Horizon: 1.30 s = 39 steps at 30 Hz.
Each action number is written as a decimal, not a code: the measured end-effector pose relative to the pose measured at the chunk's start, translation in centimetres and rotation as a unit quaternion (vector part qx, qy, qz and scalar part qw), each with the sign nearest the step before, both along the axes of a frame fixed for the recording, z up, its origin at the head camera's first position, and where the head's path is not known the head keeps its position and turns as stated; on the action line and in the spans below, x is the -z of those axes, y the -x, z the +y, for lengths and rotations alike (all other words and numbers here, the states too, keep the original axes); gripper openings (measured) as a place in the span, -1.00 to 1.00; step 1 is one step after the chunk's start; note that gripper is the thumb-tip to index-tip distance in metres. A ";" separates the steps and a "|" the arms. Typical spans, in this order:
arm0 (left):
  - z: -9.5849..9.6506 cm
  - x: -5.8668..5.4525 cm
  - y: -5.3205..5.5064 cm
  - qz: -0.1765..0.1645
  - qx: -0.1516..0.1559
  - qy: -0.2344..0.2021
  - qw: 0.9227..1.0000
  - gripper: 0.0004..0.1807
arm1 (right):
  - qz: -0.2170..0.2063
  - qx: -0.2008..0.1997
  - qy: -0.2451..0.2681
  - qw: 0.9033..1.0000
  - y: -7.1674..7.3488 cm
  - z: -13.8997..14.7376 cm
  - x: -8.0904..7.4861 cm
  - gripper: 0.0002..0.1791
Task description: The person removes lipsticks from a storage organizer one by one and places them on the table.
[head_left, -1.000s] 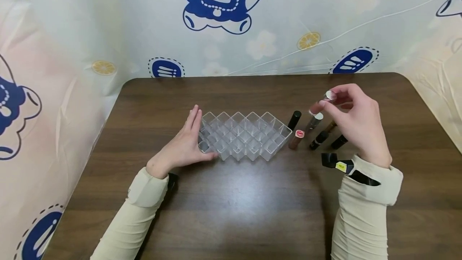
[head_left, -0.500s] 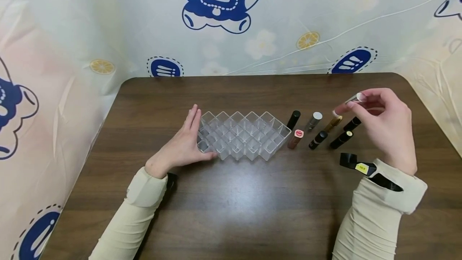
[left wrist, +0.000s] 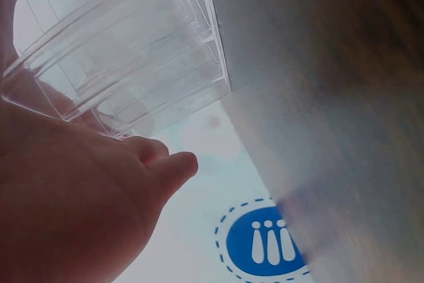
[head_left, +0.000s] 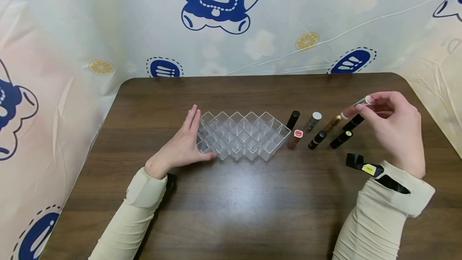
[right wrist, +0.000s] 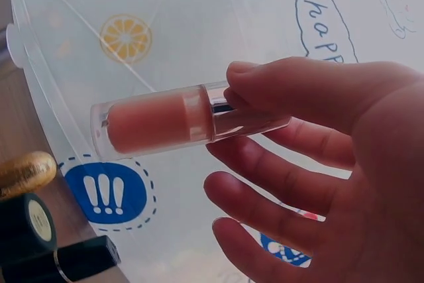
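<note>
A clear plastic lipstick organizer (head_left: pixel 244 136) with diamond-shaped compartments stands on the wooden table. My left hand (head_left: pixel 182 143) lies along its left end, fingers straight against the side and thumb at the front corner. In the right wrist view, my right hand (right wrist: pixel 298 130) pinches a lip gloss tube (right wrist: pixel 151 124) by its silver cap between thumb and fingers. Its see-through pink body points left, tilted, above the other tubes. Below it are a gold tube (head_left: pixel 333 124), a black tube (head_left: pixel 353 122) and a second black tube with a pale end (head_left: pixel 341 140).
Between organizer and right hand stand a black-capped tube (head_left: pixel 293 120), a brown tube with a red-and-white top (head_left: pixel 295 139), a silver-capped tube (head_left: pixel 313 122) and a short black tube (head_left: pixel 317 140). A printed curtain (head_left: pixel 231 55) hangs behind the table (head_left: pixel 245 204).
My right hand has carried the lip gloss tube to the right, past the silver-capped tube, and the tubes it had covered show now. The left hand and organizer have stayed put.
</note>
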<state>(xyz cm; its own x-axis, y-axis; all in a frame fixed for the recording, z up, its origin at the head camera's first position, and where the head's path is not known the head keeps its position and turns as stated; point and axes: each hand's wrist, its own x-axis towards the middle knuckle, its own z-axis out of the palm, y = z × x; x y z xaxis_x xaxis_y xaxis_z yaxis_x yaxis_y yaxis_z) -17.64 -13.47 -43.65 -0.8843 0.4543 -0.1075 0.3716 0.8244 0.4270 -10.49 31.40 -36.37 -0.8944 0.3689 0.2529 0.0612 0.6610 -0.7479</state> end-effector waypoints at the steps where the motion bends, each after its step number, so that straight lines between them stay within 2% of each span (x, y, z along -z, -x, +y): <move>1: 0.0 0.0 0.0 0.000 0.000 0.000 1.000 0.45 | -0.002 0.001 -0.002 1.000 -0.1 0.1 0.0 -0.79; 17: 0.0 -0.1 -0.1 -0.001 -0.003 -0.002 1.000 0.45 | -0.043 0.030 -0.028 0.998 -0.8 1.5 0.4 -0.84; 27: 0.0 0.0 -0.2 0.000 -0.006 -0.007 1.000 0.44 | -0.043 0.032 -0.031 0.998 -1.0 2.0 0.6 -0.82; 39: 0.0 0.0 -0.1 0.006 0.000 -0.008 1.000 0.45 | -0.072 0.046 -0.048 0.995 -1.1 2.5 0.7 -0.82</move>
